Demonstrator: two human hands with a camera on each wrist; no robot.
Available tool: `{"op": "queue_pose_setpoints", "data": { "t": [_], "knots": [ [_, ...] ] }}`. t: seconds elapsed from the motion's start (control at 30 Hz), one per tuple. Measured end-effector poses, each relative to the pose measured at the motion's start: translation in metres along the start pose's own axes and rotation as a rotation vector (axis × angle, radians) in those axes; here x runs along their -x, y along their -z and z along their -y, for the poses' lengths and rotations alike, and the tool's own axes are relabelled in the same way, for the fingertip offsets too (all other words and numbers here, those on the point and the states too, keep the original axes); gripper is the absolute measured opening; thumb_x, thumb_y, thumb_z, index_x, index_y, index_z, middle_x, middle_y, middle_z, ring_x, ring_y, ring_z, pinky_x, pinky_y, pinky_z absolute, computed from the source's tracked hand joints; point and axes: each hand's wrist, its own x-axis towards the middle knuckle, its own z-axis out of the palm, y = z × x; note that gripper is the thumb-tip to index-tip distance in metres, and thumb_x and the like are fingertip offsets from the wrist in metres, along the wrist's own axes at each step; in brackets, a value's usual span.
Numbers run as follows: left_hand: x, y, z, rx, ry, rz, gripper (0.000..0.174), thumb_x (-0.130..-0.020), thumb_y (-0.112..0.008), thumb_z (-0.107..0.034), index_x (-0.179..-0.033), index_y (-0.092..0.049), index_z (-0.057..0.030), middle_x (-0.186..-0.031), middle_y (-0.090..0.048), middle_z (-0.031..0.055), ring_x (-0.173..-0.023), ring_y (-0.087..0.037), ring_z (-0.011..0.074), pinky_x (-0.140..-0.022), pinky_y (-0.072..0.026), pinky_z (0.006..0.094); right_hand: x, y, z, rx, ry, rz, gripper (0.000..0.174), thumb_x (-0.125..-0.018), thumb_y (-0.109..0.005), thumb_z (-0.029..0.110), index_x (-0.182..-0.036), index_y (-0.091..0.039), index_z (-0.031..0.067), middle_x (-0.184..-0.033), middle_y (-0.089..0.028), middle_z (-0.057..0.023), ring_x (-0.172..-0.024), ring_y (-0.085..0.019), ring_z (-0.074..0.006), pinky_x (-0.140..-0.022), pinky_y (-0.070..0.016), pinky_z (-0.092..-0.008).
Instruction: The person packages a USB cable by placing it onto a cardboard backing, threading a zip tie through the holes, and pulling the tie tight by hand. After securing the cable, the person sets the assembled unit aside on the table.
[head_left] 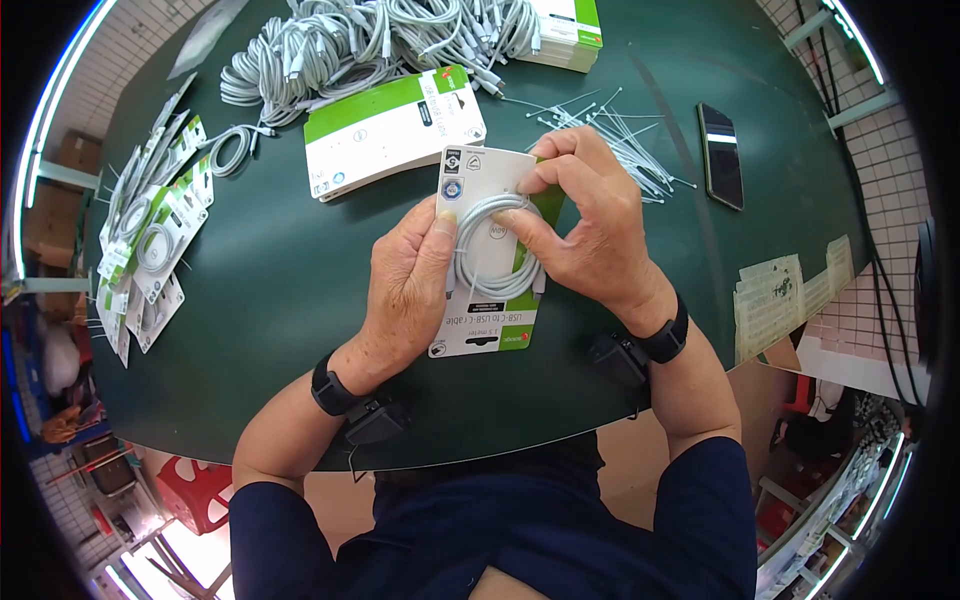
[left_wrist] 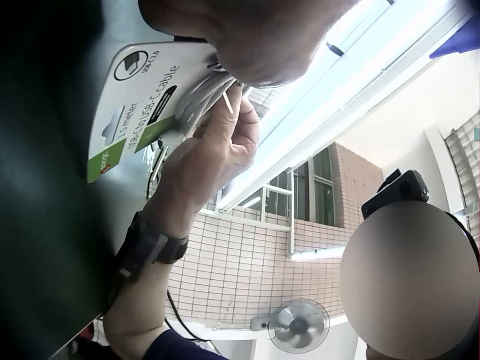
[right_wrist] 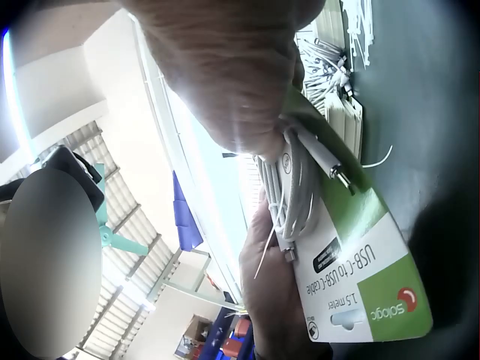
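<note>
In the head view a white and green packaging card (head_left: 482, 335) for a USB-C cable is held upside down over the near middle of the table. A coiled white USB-C cable (head_left: 470, 265) lies against its front, with a thin white cable tie (right_wrist: 267, 251) sticking out from the coil. My left hand (head_left: 405, 285) grips the card's left edge, thumb on the front. At the upper right edge, my right hand (head_left: 595, 220) pinches at the top of the coil, thumb over the cable and forefinger bent close to it. A cable plug (right_wrist: 326, 159) hangs beside the card's green strip.
Behind the hands lie a stack of cards (head_left: 385, 135), a heap of coiled cables (head_left: 300, 60) and scattered cable ties (head_left: 630, 150). Carded cables (head_left: 150, 240) pile up at the left, near one loose coil (head_left: 232, 150). A phone (head_left: 720, 155) lies at the right.
</note>
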Motion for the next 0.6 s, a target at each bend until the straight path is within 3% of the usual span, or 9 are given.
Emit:
{"op": "queue_pose_setpoints", "data": {
  "t": [0.07,0.17,0.2,0.3,0.33,0.43,0.6],
  "knots": [
    [0.001,-0.003,-0.005,0.02,-0.027,-0.029,0.037,-0.115,-0.044,-0.021,-0.13,-0.066,0.0044,-0.111,-0.072,0.0083,-0.098,-0.066,0.01,-0.086,-0.0546,0.0265,0.0,0.001,-0.002,-0.025,-0.028,0.044,0.031,-0.074,-0.091,0.008,-0.091,-0.065,0.0029,-0.098,-0.066,-0.0135,-0.088,-0.066,-0.0295,-0.074,-0.055,-0.0354],
    [0.003,-0.004,-0.011,0.152,-0.048,0.028,0.031,-0.106,-0.064,-0.016,-0.132,-0.067,-0.0004,-0.124,-0.068,0.013,-0.109,-0.068,0.02,-0.096,-0.0536,0.0317,0.001,0.004,-0.004,-0.042,-0.06,0.059,0.031,-0.075,-0.09,0.009,-0.091,-0.064,0.0025,-0.098,-0.066,-0.0146,-0.088,-0.066,-0.0307,-0.075,-0.0552,-0.0364],
    [0.001,-0.002,-0.014,0.148,-0.051,0.04,0.031,-0.106,-0.064,-0.016,-0.132,-0.067,-0.0004,-0.124,-0.068,0.013,-0.109,-0.068,0.02,-0.096,-0.0536,0.0317,0.001,0.005,-0.004,-0.053,-0.076,0.065,0.031,-0.076,-0.09,0.009,-0.091,-0.064,0.0023,-0.099,-0.066,-0.015,-0.089,-0.067,-0.0313,-0.076,-0.055,-0.0369],
    [-0.005,0.005,-0.02,-0.507,-0.423,0.252,0.039,-0.086,-0.084,-0.008,-0.124,-0.074,-0.008,-0.124,-0.067,0.0158,-0.109,-0.07,0.0308,-0.094,-0.0563,0.0372,0.001,0.009,-0.008,-0.051,-0.101,0.074,0.031,-0.077,-0.089,0.009,-0.091,-0.062,0.002,-0.1,-0.066,-0.0155,-0.089,-0.067,-0.0324,-0.076,-0.0547,-0.0378],
    [-0.006,0.005,-0.02,-0.512,-0.425,0.263,0.039,-0.086,-0.084,-0.008,-0.124,-0.074,-0.008,-0.124,-0.067,0.0158,-0.109,-0.07,0.0308,-0.094,-0.0563,0.0372,0.001,0.01,-0.01,-0.041,-0.109,0.089,0.03,-0.077,-0.088,0.009,-0.091,-0.062,0.002,-0.1,-0.066,-0.0157,-0.089,-0.067,-0.0328,-0.076,-0.0545,-0.0381],
    [-0.003,0.005,-0.011,-0.622,-0.373,0.273,0.043,-0.069,-0.094,-0.007,-0.109,-0.078,-0.0117,-0.12,-0.067,0.0172,-0.108,-0.069,0.0377,-0.091,-0.0579,0.0427,0.003,0.01,-0.012,-0.035,-0.104,0.092,0.03,-0.078,-0.087,0.009,-0.092,-0.061,0.0018,-0.1,-0.065,-0.0157,-0.09,-0.067,-0.0335,-0.076,-0.0542,-0.0387],
    [-0.002,0.001,0.005,-0.635,-0.385,0.201,0.035,-0.068,-0.095,-0.008,-0.099,-0.078,-0.0096,-0.117,-0.067,0.0164,-0.106,-0.069,0.036,-0.086,-0.0585,0.0437,0.004,0.009,-0.012,-0.031,-0.102,0.112,0.03,-0.078,-0.085,0.007,-0.094,-0.06,0.0016,-0.098,-0.064,-0.0157,-0.091,-0.066,-0.0343,-0.077,-0.0545,-0.0401]
  ]
}}
